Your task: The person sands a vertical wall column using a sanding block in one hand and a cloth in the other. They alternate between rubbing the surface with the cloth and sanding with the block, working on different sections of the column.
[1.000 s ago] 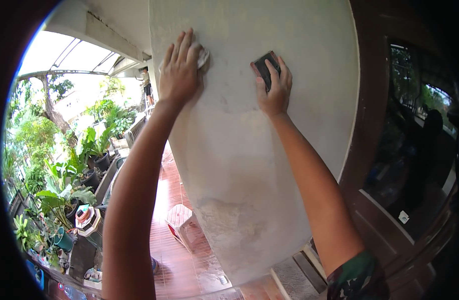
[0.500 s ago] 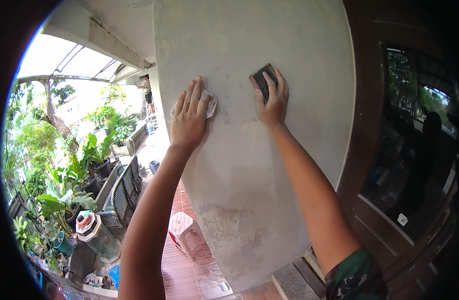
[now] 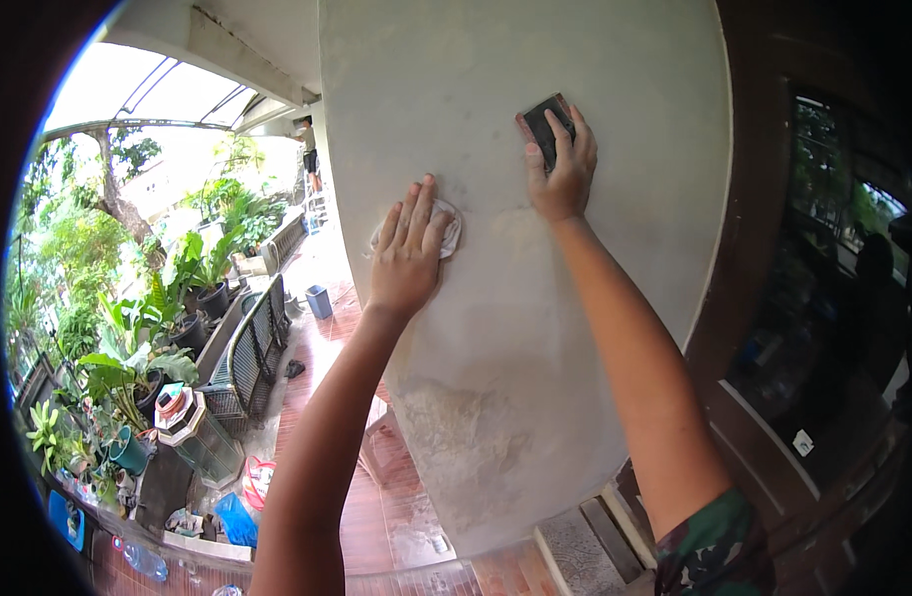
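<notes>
My left hand (image 3: 407,243) lies flat on a crumpled white cloth (image 3: 447,245), pressing it against the pale plastered wall (image 3: 486,328). Higher up and to the right, my right hand (image 3: 561,171) grips a dark rectangular block with reddish edges (image 3: 535,114), like a sanding block, held against the same wall. Smudges and faint spots mark the wall between the hands; a rougher grey, stained patch lies lower down.
Left: potted plants (image 3: 118,368), a metal bench (image 3: 247,363), a bucket (image 3: 318,302) on a tiled floor (image 3: 396,507), and a stool (image 3: 381,447) behind my left forearm. A distant person (image 3: 310,149) stands by a ladder (image 3: 314,199). Right: a dark glazed door (image 3: 734,248). A step (image 3: 575,551) sits below.
My left hand has slid well down the wall with the cloth. My right hand and block dipped, then rose again over the last half second.
</notes>
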{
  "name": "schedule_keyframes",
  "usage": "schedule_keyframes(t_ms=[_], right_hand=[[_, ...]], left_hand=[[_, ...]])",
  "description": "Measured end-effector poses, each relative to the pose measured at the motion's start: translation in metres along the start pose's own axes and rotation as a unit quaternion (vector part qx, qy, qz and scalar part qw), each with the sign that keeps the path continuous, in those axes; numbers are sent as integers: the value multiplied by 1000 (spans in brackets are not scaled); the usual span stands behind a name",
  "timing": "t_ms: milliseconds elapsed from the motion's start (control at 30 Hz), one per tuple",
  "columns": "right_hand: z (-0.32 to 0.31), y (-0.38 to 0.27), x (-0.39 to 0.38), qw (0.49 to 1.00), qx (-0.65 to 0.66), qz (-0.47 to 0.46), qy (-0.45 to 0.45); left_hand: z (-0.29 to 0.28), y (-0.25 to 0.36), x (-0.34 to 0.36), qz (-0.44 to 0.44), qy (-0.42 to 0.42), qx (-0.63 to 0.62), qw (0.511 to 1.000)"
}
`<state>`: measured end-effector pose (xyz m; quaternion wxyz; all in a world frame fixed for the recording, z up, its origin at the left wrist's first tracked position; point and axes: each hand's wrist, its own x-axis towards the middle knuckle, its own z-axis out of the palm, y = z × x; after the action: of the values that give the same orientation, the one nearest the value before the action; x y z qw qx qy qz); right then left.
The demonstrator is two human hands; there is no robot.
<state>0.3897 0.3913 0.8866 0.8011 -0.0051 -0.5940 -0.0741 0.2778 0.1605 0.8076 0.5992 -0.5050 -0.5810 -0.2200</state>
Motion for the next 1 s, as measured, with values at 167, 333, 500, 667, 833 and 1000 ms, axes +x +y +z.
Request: schedule_keyframes(t_ms=[167, 333, 500, 667, 833, 1000], right_hand=[[-2, -1, 0, 1000, 5, 2, -5], [-3, 1, 0, 1000, 8, -8, 4], [-5, 1, 1, 1000, 20, -8, 1], [-14, -2, 7, 1000, 17, -9, -11], [-20, -4, 12, 1000, -3, -5, -15], [-23, -3, 12, 1000, 21, -1, -23]], left_hand=[[5, 12, -23, -9, -8, 6, 1000], [11, 35, -52, -5, 22, 7, 1000], [3, 31, -44, -26, -55, 8, 998], [-14, -17, 54, -34, 7, 18, 999], [-51, -94, 192, 34, 93, 82, 992], [-57, -103, 213, 37, 130, 79, 988]])
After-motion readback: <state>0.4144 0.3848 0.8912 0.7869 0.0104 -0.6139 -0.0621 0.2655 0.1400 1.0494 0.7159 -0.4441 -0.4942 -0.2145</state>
